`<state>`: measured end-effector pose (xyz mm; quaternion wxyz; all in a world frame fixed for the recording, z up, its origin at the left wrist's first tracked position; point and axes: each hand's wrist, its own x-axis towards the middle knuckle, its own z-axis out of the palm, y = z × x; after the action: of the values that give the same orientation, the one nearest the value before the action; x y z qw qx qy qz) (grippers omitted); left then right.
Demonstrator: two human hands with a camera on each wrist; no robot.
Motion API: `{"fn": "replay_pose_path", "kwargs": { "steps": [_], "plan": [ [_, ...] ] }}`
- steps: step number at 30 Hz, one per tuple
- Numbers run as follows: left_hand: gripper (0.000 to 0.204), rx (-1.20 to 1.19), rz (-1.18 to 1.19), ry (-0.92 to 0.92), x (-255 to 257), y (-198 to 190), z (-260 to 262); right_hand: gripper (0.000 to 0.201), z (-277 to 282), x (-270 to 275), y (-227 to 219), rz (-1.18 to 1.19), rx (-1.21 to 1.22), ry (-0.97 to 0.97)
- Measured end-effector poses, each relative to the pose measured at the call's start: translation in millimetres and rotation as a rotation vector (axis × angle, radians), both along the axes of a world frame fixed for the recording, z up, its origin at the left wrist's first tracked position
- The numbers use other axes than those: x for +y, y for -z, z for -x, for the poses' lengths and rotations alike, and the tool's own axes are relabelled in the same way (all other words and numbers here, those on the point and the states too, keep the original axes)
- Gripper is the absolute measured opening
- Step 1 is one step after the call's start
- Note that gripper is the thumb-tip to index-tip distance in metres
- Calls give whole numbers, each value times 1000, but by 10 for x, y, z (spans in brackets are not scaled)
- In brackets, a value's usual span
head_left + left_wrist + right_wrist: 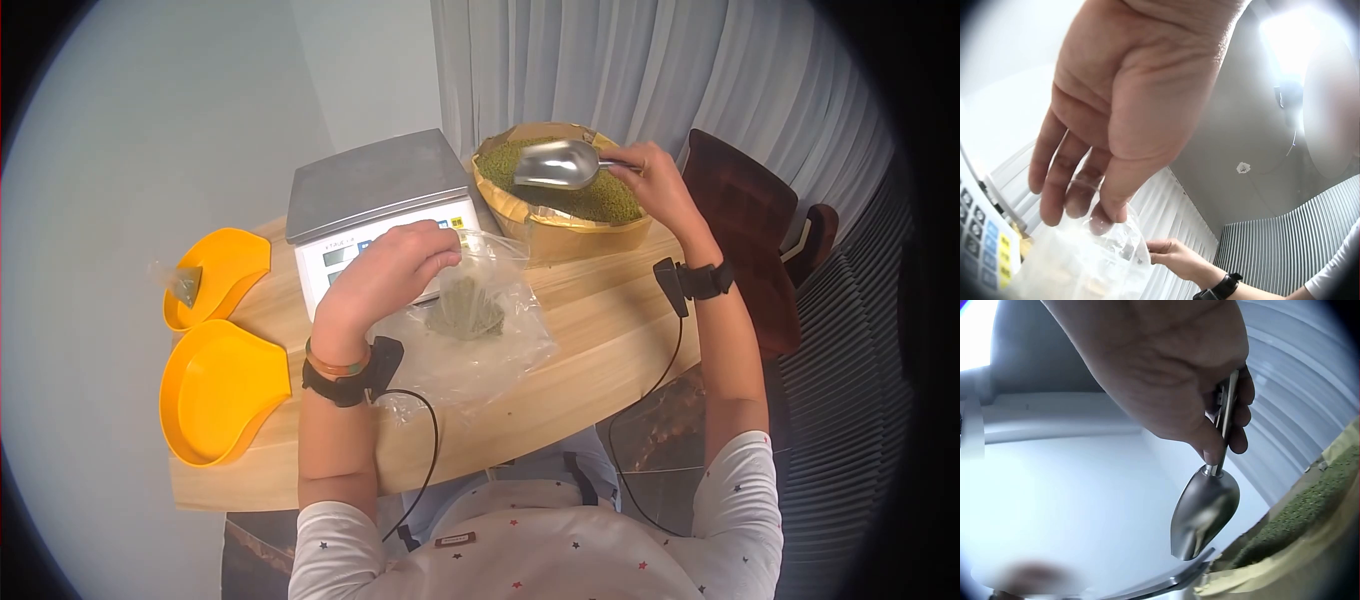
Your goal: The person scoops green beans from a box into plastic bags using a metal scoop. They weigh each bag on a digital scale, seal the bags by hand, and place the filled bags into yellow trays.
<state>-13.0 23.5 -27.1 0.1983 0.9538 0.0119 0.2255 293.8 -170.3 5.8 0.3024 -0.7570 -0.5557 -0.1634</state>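
Note:
A clear plastic bag [520, 335] with some green beans [465, 312] inside lies on the table in front of the scale. The left hand [392, 268] pinches its upper edge between thumb and fingers; the left wrist view shows the hand [1129, 94] from the palm side, over the bag [1085, 262]. By its handle, the right hand [655, 185] grips a metal scoop [560, 165], held over a paper-lined round container [570, 240] of green beans [605, 200]. In the right wrist view the hand [1179, 375] holds the scoop [1204, 512], beside the beans [1297, 515].
A digital scale [380, 180] stands at the back of the wooden table [600, 320]. Two yellow scoop-shaped trays [215, 395] lie at the left, the farther one [235, 265] with a small bag [186, 286] on it. A dark chair [740, 190] stands at the right.

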Motion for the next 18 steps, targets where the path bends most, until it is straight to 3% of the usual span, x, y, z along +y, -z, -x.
{"fn": "replay_pose_path", "kwargs": {
  "steps": [6,18],
  "plan": [
    [16,-47,-34,1,-11,-11,-7,22,-565,31,606,132,126,101],
    [14,-103,-48,-5,-40,-49,-5,25,-501,14,688,244,91,151]
  ]
}}
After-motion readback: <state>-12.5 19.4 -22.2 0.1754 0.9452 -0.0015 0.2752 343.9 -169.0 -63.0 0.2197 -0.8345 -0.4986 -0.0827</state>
